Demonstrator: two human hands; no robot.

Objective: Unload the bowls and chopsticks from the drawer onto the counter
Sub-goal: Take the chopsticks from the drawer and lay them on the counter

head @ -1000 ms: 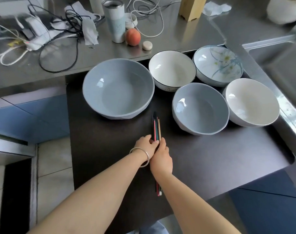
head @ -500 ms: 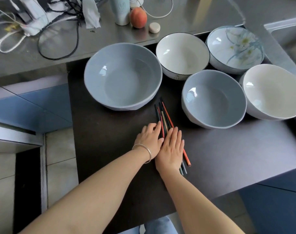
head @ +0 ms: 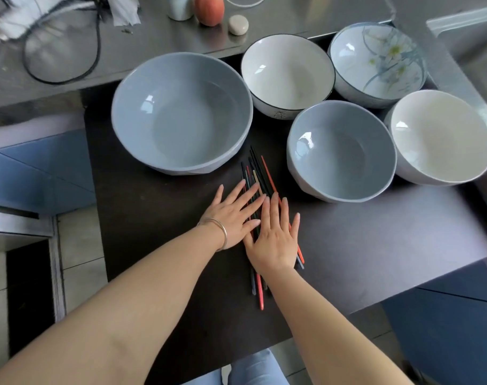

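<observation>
Pressing flat on the loose chopsticks (head: 260,176), both your hands lie palm-down with straight fingers, grasping nothing. Your left hand (head: 234,215), with a silver bangle (head: 219,232) at its wrist, covers the left side of the bundle; your right hand (head: 274,234) lies just beside it, touching it, over the right side. The chopsticks are fanned out on the dark drawer surface (head: 375,240), black, red and pale ones mixed, their far tips reaching between the two grey-blue bowls and their near ends poking out below your right wrist.

Five bowls stand in the drawer beyond your hands. The large grey-blue bowl (head: 181,112) sits far left. The white bowl with a dark rim (head: 286,73) is to its right, touching it. The floral-patterned bowl (head: 375,62) is at the far right. The smaller grey-blue bowl (head: 339,154) and the plain white bowl (head: 439,137) sit side by side nearer to you.

On the steel counter (head: 159,43) behind lie a black cable (head: 98,51), a peach (head: 209,8) and a small pale round object (head: 238,23).
</observation>
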